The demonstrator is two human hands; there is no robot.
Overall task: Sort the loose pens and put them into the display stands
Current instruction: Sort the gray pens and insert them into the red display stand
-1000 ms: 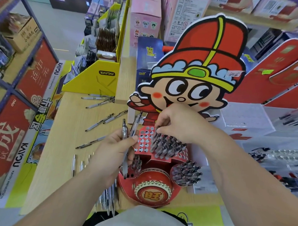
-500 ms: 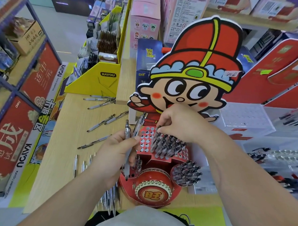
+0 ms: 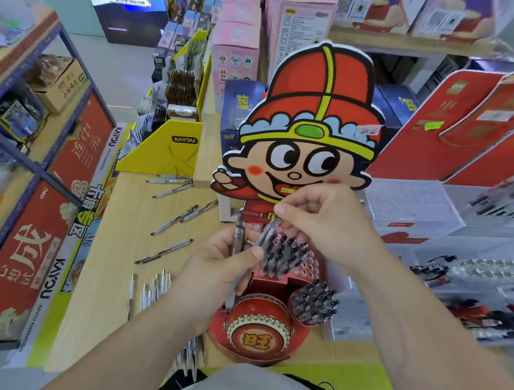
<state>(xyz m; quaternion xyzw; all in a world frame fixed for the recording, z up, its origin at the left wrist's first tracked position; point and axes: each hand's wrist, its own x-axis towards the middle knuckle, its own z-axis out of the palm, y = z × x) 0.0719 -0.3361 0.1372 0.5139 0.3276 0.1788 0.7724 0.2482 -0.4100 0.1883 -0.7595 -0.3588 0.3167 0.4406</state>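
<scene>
Left hand (image 3: pixel 217 272): fingers curled round a small bundle of grey pens (image 3: pixel 238 234), held upright directly in front of the red cartoon display stand (image 3: pixel 258 339), which puts the stock within reach of its holes.

Right hand (image 3: pixel 322 227): thumb and forefinger pinch the top end of one clear-barrelled pen (image 3: pixel 266 233), which slants down towards the left hand. This is judged to be a single pen being drawn off the bundle for insertion.

The stand's perforated tier (image 3: pixel 307 269) is part filled with black-tipped pens; open holes show at its right side. More loose pens (image 3: pixel 172 220) lie on the wooden shelf (image 3: pixel 115 247) left of the stand, not yet collected.
</scene>
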